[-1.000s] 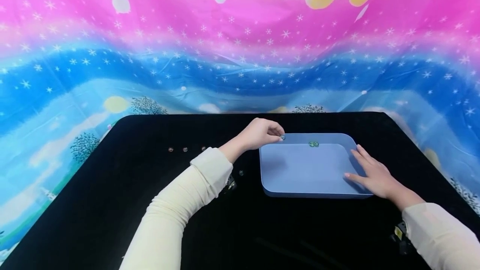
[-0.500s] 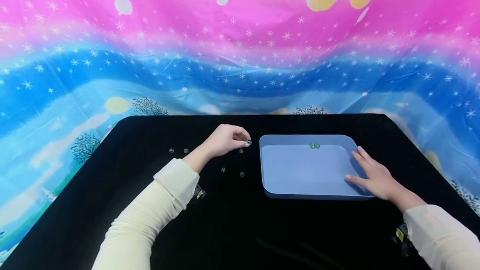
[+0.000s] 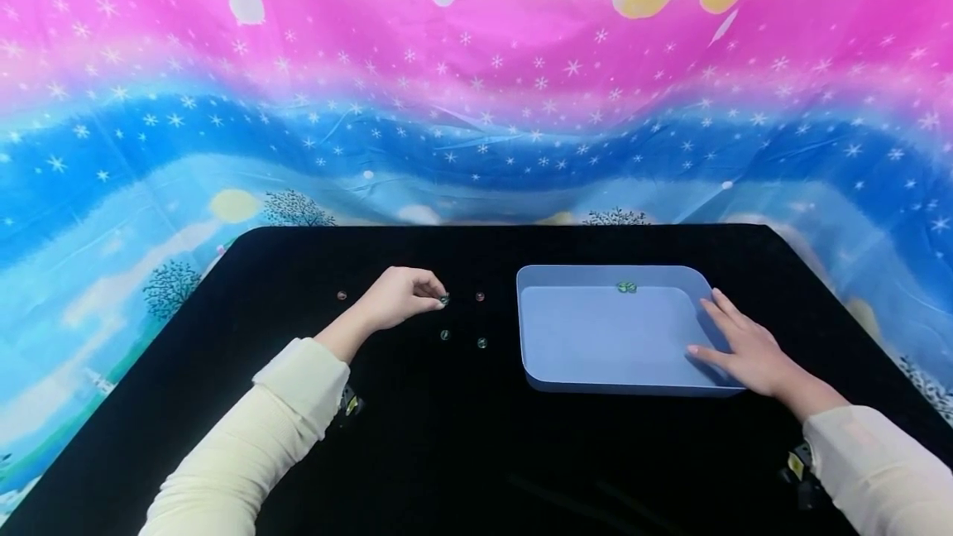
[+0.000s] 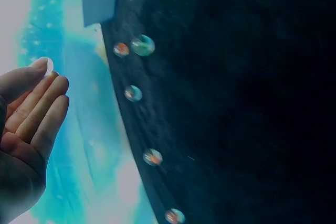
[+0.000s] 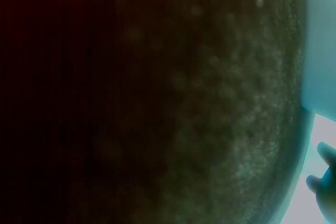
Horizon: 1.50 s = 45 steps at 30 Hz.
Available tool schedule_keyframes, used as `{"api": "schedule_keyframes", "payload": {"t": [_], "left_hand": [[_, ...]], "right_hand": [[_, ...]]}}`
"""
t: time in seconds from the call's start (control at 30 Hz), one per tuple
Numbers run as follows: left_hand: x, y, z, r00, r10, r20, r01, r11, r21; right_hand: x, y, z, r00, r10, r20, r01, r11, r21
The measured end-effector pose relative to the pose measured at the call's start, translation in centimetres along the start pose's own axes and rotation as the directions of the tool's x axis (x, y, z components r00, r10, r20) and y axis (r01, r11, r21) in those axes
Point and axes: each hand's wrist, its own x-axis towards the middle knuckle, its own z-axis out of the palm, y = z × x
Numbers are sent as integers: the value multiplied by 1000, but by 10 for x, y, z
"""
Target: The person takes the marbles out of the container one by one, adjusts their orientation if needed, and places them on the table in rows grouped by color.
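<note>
My left hand [image 3: 408, 298] pinches a clear glass marble [image 3: 444, 299] between thumb and fingertips, over the left part of the black table. In the left wrist view a pale round edge of it shows at the thumb tip. Below and right of that hand lie loose marbles with coloured swirls, among them a reddish marble [image 3: 480, 296] and a greenish marble [image 3: 482, 343]. My right hand [image 3: 744, 350] rests with extended fingers on the right end of a blue-grey tray [image 3: 596, 388]. Two green marbles [image 3: 627, 288] sit together by the tray's far wall.
Another marble [image 3: 342, 295] lies left of the left wrist; the left wrist view shows several in a line, such as an orange-swirled marble [image 4: 153, 157]. The black-covered table [image 3: 462, 453] ends at a colourful printed curtain [image 3: 476, 106].
My left hand has travelled left from the tray's far left corner, carrying the marble, to above the loose marbles. The right hand and the tray have stayed put.
</note>
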Motion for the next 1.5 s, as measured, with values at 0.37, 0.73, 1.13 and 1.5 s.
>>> {"api": "schedule_keyframes", "payload": {"t": [0.37,0.73,1.13,1.5], "left_hand": [[-22,-31,-3,998,-67,-17,67,997,43],[-29,-53,1,994,-109,-12,110,981,158],[-31,-53,12,995,-101,-2,98,962,255],[-29,-61,7,975,-217,42,217,976,-2]], "right_hand": [[3,-1,-2,1000,-1,-3,1,1000,-14],[4,-3,-3,1000,-10,-7,10,1000,-4],[0,0,2,1000,-17,-13,17,1000,1],[-3,0,4,999,-15,-28,16,1000,7]]}}
